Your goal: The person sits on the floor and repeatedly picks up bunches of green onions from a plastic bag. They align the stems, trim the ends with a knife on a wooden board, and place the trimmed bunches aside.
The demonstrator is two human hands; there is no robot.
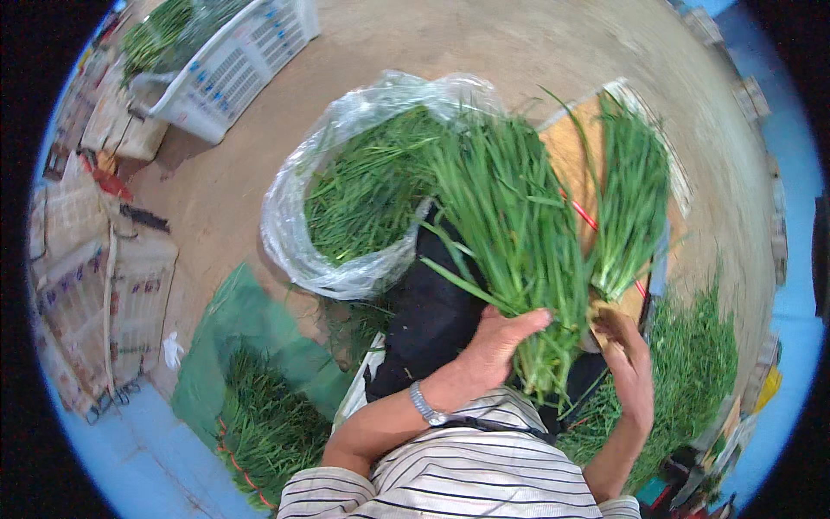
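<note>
My left hand [502, 337], with a watch on the wrist, grips a large bunch of long green leafy stalks [512, 214] near its pale lower ends. The bunch slants up over my lap. At its right side, my right hand [619, 337] has bent fingers around something pale brown at the stalks' edge; exactly what it holds is unclear. Just above that hand, a smaller bunch of the same greens [632, 201] lies on an orange-brown board [564, 143]. A red strip shows between the two bunches. Left of the large bunch stands a clear plastic bag [285, 214] with cut greens inside.
A white plastic crate [233, 71] with greens stands at the upper left, stacked crates [97, 292] at the left. Loose greens [266, 415] lie on a green sheet [214, 350] at the lower left. Another pile of greens [687, 363] lies at my right.
</note>
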